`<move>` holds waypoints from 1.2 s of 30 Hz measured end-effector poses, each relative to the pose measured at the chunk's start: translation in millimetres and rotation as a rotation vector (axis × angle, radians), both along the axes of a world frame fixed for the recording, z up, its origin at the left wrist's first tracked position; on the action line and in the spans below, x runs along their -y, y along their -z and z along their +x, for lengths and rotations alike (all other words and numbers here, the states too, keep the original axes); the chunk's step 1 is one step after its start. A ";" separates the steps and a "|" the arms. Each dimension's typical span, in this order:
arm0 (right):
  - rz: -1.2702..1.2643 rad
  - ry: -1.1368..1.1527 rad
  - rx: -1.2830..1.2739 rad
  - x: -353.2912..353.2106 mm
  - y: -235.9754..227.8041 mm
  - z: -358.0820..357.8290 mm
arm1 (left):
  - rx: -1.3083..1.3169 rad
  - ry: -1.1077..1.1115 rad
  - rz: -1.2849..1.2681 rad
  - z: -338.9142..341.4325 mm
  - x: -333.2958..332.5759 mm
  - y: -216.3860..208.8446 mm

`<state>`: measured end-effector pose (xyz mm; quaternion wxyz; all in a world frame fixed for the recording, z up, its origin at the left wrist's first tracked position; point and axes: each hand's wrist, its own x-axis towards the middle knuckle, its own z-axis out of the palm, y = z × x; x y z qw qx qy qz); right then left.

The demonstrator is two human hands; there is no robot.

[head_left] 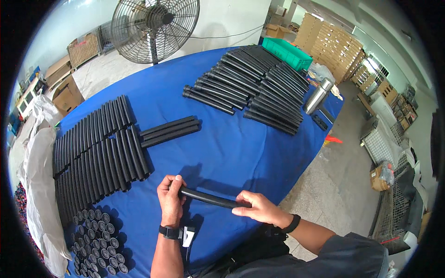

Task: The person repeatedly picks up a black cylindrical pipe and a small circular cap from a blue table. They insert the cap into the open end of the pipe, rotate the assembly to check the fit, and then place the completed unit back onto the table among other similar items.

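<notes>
A black tube (208, 198) is held level between my two hands, just above the near part of the blue-covered table (222, 153). My left hand (171, 197) is closed round its left end, thumb on top. Fingers and thumb of my right hand (257, 207) grip the other end. Left of my hands lie rows of black tubes (95, 150), with several loose ones (171, 131) beside them. At the lower left stands a cluster of round black caps (98, 241). Farther off, tubes with a wider collar at one end (250, 83) lie stacked in two rows.
A large fan (157, 23) stands beyond the table's far edge. At the far right of the table are a green crate (287, 54) and a steel flask (319, 96). White plastic sheeting (44, 185) hangs along the left edge. A wire cage (387, 139) stands across the floor.
</notes>
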<state>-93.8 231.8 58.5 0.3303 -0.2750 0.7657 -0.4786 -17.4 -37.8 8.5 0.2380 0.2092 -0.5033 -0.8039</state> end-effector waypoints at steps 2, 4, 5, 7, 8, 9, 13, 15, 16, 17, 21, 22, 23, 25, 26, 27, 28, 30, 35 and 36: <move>0.029 -0.063 0.448 -10.3 1.1 -10.4 | 0.010 0.007 -0.003 -0.8 -1.2 -2.3; 0.054 -0.064 0.166 -7.5 2.2 -4.9 | 0.020 0.018 0.007 -0.8 -0.8 -2.4; 0.066 -0.064 0.026 -5.6 3.5 -1.0 | 0.017 0.018 0.008 -1.5 -1.2 -2.2; -0.074 -0.044 -0.267 -7.1 19.3 1.2 | 0.011 0.012 0.010 -2.4 -1.7 -2.0; -0.047 -0.043 -0.230 -7.8 15.9 0.1 | 0.003 0.023 0.024 -1.7 -1.3 -2.3; -0.021 -0.041 -0.193 -8.4 11.6 -1.2 | -0.005 0.033 0.038 -0.9 -1.0 -2.7; 0.073 -0.106 0.595 -15.5 10.5 -20.7 | -0.044 0.066 0.065 0.8 1.5 -0.5; 0.007 -0.083 0.139 -10.1 17.5 -4.8 | -0.020 0.057 0.036 -1.1 1.4 -0.6; -0.051 -0.096 -0.135 -6.4 19.6 -0.3 | -0.006 0.051 0.021 -1.0 1.4 -0.8; -0.111 -0.107 -0.407 -3.0 19.2 2.5 | -0.005 0.052 0.034 -0.5 1.1 -1.0; 0.043 -0.066 0.220 2.6 -3.4 -2.9 | -0.042 0.079 0.078 1.4 0.5 -5.0; -0.037 -0.075 0.610 -3.4 -2.6 -11.6 | -0.063 0.097 0.090 1.0 -0.2 -6.0; -0.050 -0.095 0.725 -5.9 -3.9 -14.1 | -0.082 0.115 0.105 1.0 0.0 -5.3; 0.021 -0.200 0.667 -3.6 -3.4 -19.8 | -0.118 0.151 0.136 0.9 0.2 -3.9; 0.040 -0.186 0.428 1.7 -4.5 -16.3 | -0.062 0.143 0.105 1.1 0.0 -4.8; 0.058 -0.170 0.189 8.7 -7.3 -11.4 | -0.006 0.135 0.075 1.4 -0.2 -7.0; 0.090 -0.255 -0.271 11.7 -6.9 -10.4 | 0.048 0.125 0.043 3.2 0.8 -8.6; 0.048 -0.246 -0.373 19.0 -5.0 -11.3 | -0.012 0.142 0.093 3.1 4.3 1.5; 0.016 -0.108 0.472 22.1 -21.6 -42.1 | -0.204 0.122 0.194 -0.7 -5.4 -10.7; 0.002 -0.089 0.401 27.2 -28.2 -50.4 | -0.183 0.104 0.182 -1.6 -6.6 -14.0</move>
